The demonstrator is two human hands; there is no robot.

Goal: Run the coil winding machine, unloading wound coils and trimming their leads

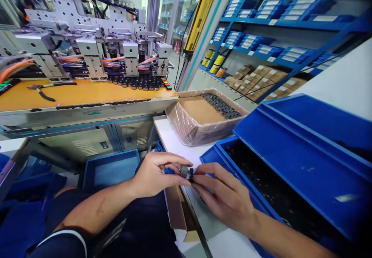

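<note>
small grey-and-black cylinder [187,172] lies sideways, pinched endwise by left hand [154,174] and right hand [223,196] fingers.

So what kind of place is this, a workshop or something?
Most likely a factory assembly station: an automated machine on the bench, blue parts bins, shelves of boxed stock.

A white tabletop [174,139] carries a plastic-lined cardboard box [203,120] of dark parts and blue bins [290,161]. The orange tabletop [87,93] beyond holds pliers [46,88], a row of black parts [136,82] and the machine [95,48].
</note>
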